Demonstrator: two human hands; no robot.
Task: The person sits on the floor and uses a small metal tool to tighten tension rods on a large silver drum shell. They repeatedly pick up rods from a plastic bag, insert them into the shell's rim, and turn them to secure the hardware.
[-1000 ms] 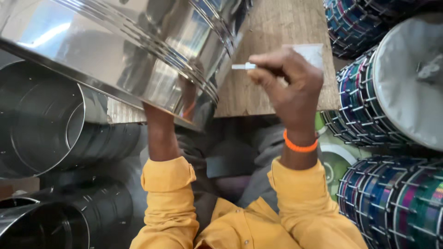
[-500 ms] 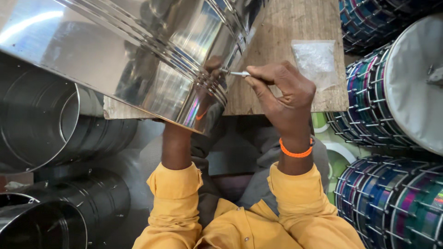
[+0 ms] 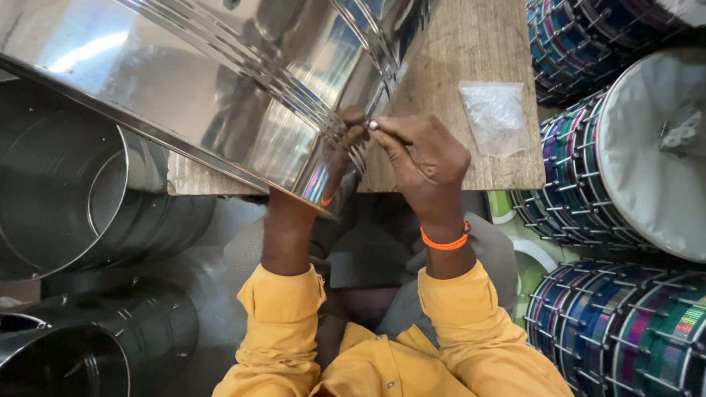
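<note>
A large polished steel drum shell point(image 3: 220, 88) is seen lying tilted across a wooden board point(image 3: 471, 59), its ribbed rim reaching the near edge of the board. The left hand point(image 3: 342, 151) is placed at that rim, mostly hidden behind the metal; only fingertips are seen curling over the edge, and whether the rim is gripped or merely steadied cannot be told. The right hand point(image 3: 426, 158) is closed, its thumb and forefinger pinched on a small metal fastener point(image 3: 373, 125) (its exact kind is too small to make out), which is held against the rim just beside the left fingertips. An orange band point(image 3: 443, 241) is worn on the right wrist, and yellow sleeves point(image 3: 471, 331) are noted on both arms.

On the board, to the right of the hands and apart from them, a small clear plastic bag point(image 3: 494, 116) of pale contents is laid flat. To the left, below the board, further bare steel shells point(image 3: 66, 198) are stacked on their sides. To the right, finished drums point(image 3: 588, 176) with multicoloured laced sides are packed closely together, one of them showing a grey drumhead point(image 3: 654, 154).
</note>
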